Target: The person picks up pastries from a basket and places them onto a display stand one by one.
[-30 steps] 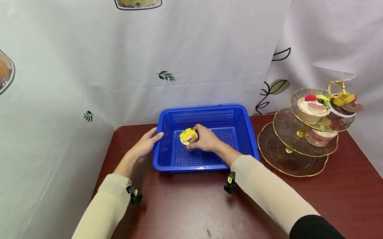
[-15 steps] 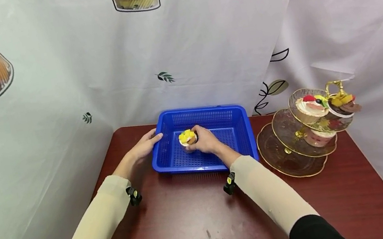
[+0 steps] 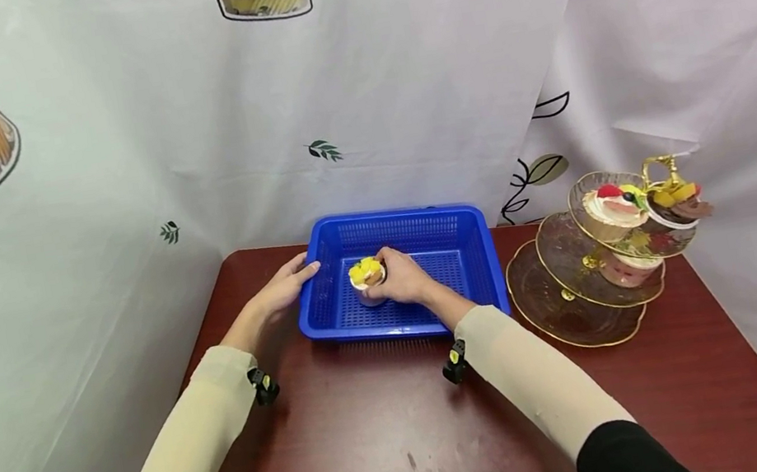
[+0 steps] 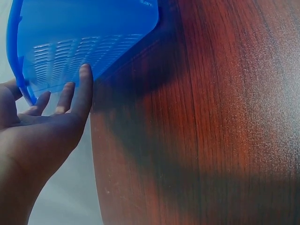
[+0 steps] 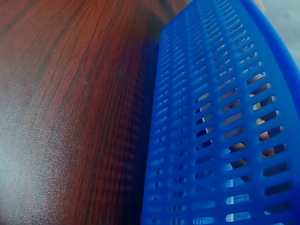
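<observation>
A blue slotted basket stands at the back of the dark red table. Inside it my right hand grips a small dessert cup topped with yellow fruit, low over the basket's floor. My left hand rests with straight fingers against the basket's left wall, thumb at the rim. In the right wrist view only the basket's slotted side shows, with bits of the hand behind the slots.
A three-tier glass stand with gold trim stands right of the basket; its upper tiers carry several desserts. White printed curtains close in the table at the back and both sides. Bare tabletop lies near me.
My right hand has shifted the cup slightly left and down inside the basket. The left hand has stayed on the basket's wall.
</observation>
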{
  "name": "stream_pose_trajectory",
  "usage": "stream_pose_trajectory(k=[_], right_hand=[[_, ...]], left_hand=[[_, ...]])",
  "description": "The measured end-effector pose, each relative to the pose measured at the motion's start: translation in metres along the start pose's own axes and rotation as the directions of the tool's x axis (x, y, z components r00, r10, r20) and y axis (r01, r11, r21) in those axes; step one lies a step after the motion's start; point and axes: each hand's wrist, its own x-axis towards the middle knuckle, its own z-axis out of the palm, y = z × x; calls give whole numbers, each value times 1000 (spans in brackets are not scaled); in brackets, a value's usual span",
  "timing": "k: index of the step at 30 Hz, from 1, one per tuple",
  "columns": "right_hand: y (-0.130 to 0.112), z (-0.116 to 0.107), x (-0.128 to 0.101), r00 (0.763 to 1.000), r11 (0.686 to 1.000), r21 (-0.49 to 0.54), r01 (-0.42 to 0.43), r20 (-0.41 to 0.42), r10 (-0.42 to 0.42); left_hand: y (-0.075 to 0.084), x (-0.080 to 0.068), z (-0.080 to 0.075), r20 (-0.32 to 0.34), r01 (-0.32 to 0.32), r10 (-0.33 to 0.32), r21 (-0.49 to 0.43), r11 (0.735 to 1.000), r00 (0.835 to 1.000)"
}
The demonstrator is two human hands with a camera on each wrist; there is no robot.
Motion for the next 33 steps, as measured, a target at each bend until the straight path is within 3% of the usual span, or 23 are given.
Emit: stream_pose_trajectory(k=[18, 33], right_hand=[[-17, -15, -5, 996, 988, 129, 80, -43, -75], [-37, -46, -36, 986, 959, 232, 166, -47, -159]], left_hand=[[1, 1, 0, -16, 2, -2, 16, 1000, 1000], [-1, 1, -2, -9, -7, 7, 33, 999, 1000]])
